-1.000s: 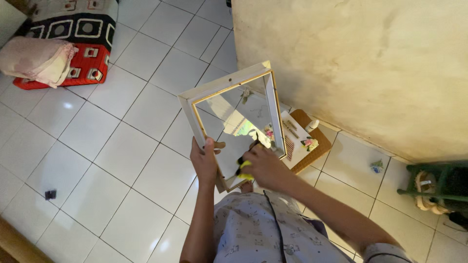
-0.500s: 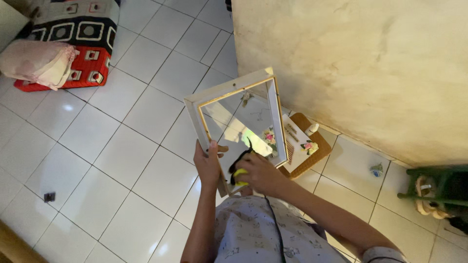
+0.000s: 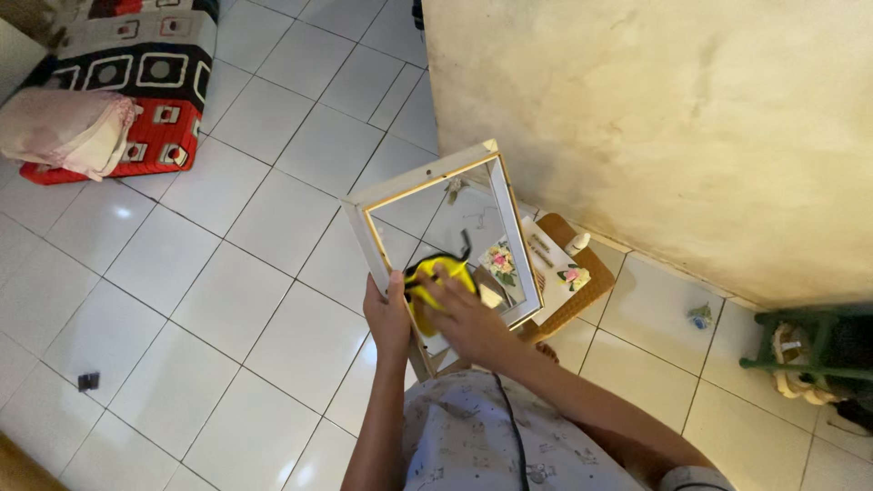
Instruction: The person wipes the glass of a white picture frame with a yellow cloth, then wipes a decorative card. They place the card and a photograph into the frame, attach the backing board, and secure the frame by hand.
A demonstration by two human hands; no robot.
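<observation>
While the tiled floor (image 3: 182,300) lies below, a white-framed mirror (image 3: 435,218) is tilted up; the left hand (image 3: 389,318), its grip closed on the lower edge, steadies it so the right hand (image 3: 464,314) can press a yellow cloth (image 3: 435,277) against the glass.

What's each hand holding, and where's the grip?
Left hand grips the white-framed mirror by its lower left frame edge. Right hand presses a yellow cloth against the glass, cloth under its fingers.

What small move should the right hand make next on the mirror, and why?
Probably slide the yellow cloth upward: the right hand presses it only on the lower glass of the white-framed mirror, which the left hand steadies.
</observation>
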